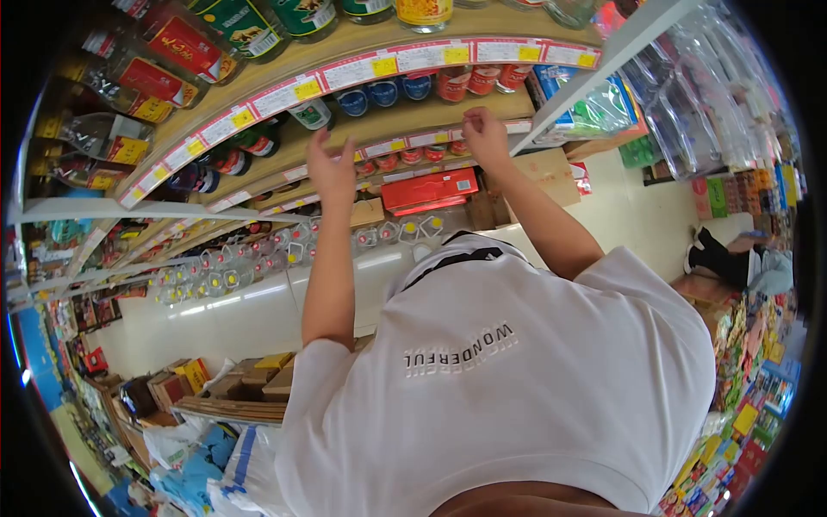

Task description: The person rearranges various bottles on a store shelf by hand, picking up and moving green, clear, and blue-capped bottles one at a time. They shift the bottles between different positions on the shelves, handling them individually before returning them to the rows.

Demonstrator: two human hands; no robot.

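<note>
My left hand [332, 168] is raised before the shelf, its thumb and fingers apart with nothing between them. Closest to its fingertips is a bottle with a white and green label [311, 114]. To the right, my right hand [487, 136] is at the lower shelf's front edge, fingers loosely bent and no object visible in it. Behind that hand stand several red-labelled containers [454, 84]. Several blue-labelled containers [384, 91] fill the stretch between the two hands.
An upper shelf edge with price tags [345, 76] curves above both hands, bottles standing on it. A white shelf post [603, 73] rises at right. Below are a red box [431, 191] and a cardboard box [549, 179]. Clear jugs [226, 267] line the floor.
</note>
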